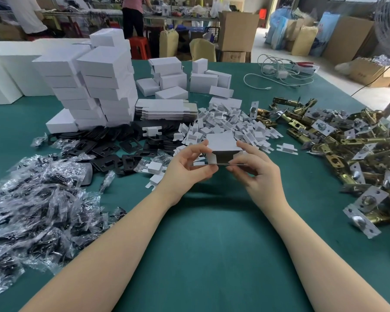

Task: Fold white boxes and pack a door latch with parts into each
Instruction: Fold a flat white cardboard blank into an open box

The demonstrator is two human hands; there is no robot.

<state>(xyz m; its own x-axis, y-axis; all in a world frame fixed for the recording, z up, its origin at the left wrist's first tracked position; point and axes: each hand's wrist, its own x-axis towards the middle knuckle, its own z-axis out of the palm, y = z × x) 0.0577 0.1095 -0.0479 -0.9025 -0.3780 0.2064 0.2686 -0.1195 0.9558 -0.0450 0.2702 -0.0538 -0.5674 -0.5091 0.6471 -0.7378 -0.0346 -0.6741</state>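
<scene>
A partly folded white box (221, 143) is held above the green table (212, 244), its top flap raised and its open side facing me. My left hand (189, 167) pinches its left end and my right hand (254, 170) pinches its right end. Brass door latches (358, 152) lie heaped to the right. Black strike plates (113, 149) and clear bags of parts (36, 199) lie to the left. Small white card inserts (230, 124) are piled just behind the box. A stack of flat box blanks (164, 109) sits behind them.
Finished white boxes (95, 82) are stacked high at the back left, with more (189, 79) at the back centre. White cables (279, 73) lie at the far right corner. People stand at benches beyond the table, among cardboard cartons (236, 30).
</scene>
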